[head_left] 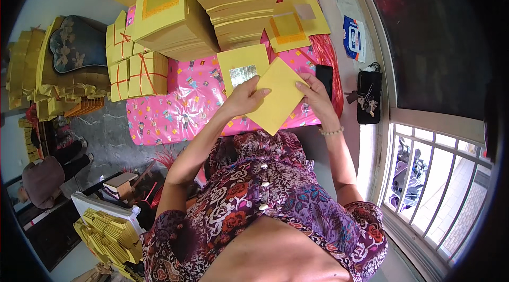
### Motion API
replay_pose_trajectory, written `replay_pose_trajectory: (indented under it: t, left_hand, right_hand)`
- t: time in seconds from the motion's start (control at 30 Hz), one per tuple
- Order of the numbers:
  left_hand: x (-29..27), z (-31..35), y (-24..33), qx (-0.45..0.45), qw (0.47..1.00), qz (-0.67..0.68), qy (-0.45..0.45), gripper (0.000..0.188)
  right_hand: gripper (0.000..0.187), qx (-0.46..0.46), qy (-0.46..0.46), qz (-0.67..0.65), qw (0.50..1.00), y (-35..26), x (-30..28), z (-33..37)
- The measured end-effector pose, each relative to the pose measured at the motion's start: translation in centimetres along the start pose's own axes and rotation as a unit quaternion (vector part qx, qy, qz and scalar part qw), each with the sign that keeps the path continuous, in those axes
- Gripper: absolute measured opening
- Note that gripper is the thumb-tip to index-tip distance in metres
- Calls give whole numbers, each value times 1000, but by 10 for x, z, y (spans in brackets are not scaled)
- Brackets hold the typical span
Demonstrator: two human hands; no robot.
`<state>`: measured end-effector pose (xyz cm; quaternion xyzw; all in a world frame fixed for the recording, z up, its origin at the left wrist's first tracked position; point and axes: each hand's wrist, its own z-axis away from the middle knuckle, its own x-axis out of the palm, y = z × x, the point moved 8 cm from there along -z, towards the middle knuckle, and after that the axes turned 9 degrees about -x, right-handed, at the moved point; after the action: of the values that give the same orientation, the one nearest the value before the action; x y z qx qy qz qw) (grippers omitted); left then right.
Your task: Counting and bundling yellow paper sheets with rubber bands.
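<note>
Between my hands, over the near edge of the table, is a plain yellow paper sheet (278,96), turned corner-down; whether it is one sheet or several I cannot tell. My left hand (246,96) pinches its left side, thumb on top. My right hand (318,96), with a beaded bracelet at the wrist, grips the right side the same way. Just behind lies a yellow sheet with a silver square (243,75), partly covered by the held paper. Farther back to the right are yellow sheets with an orange-framed gold square (287,28) and a silver patch.
Tall stacks of yellow paper (180,32) stand at the back of the pink patterned table cover (175,107). Bundles tied with red string (146,74) sit at left. A black phone (324,80) and red strings (326,43) lie at right. Keys (367,104) rest on the sill; a person (45,181) is far left.
</note>
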<state>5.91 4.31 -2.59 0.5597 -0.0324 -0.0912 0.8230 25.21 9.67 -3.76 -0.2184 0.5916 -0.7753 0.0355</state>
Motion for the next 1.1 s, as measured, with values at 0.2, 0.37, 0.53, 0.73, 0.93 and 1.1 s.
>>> replay_pose_trajectory:
  t: [0.2, 0.37, 0.53, 0.73, 0.93, 1.1]
  left_hand:
    - [-8, -8, -7, -2, 994, -90, 63, 37]
    - [-52, 16, -18, 46, 972, -19, 232, 29]
    - [-38, 38, -47, -13, 975, -121, 185, 28]
    - [-5, 53, -46, 85, 917, -353, 168, 42]
    - [0, 43, -54, 102, 881, -432, 163, 41]
    - [-8, 40, -58, 89, 899, -408, 131, 36]
  right_hand:
    - [14, -24, -6, 56, 998, 31, -41, -20]
    - [17, -65, 213, 36, 974, 67, -134, -42]
    - [22, -108, 301, 256, 912, 103, -167, -61]
    - [29, -88, 237, 589, 768, 89, -129, -54]
    - [29, -283, 144, 741, 591, 14, -62, -41]
    - [36, -262, -147, 454, 839, 11, 21, -23]
